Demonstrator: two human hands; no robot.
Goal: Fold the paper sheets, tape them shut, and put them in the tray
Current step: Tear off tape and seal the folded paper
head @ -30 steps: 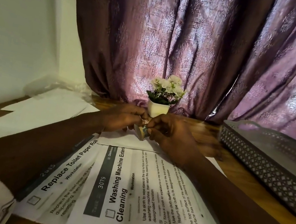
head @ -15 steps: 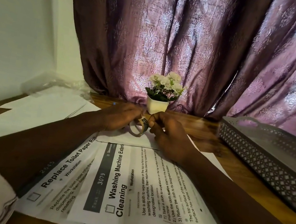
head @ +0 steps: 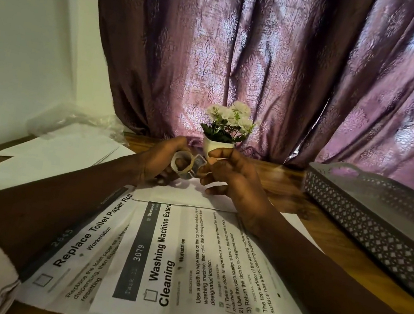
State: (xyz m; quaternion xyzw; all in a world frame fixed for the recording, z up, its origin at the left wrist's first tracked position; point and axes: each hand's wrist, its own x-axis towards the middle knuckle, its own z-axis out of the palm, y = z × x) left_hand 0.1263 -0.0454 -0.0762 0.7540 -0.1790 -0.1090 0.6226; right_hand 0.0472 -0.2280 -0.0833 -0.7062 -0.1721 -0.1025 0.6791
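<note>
A roll of clear tape [head: 184, 162] is held above the table in my left hand [head: 161, 162], its open core facing me. My right hand [head: 230, 176] sits just to its right, thumb and forefinger pinched at the roll's edge, on what looks like the tape's loose end. Beneath both hands lies a folded white sheet [head: 183, 196]. Printed sheets [head: 183, 267] titled "Washing Machine Exterior Cleaning" and "Replace Toilet Paper Roll" are spread between my forearms. The grey perforated tray [head: 369, 220] stands at the right; its inside shows nothing in it.
A small white pot of white flowers [head: 221, 134] stands right behind my hands, against a purple curtain. Blank white sheets [head: 57, 152] and a crumpled clear plastic bag [head: 75, 122] lie at the back left by the wall. The wooden table [head: 306, 227] shows between papers and tray.
Both hands have lifted off the folded sheet. The tape roll has turned so its core faces me, and my right hand has drawn slightly apart to the right.
</note>
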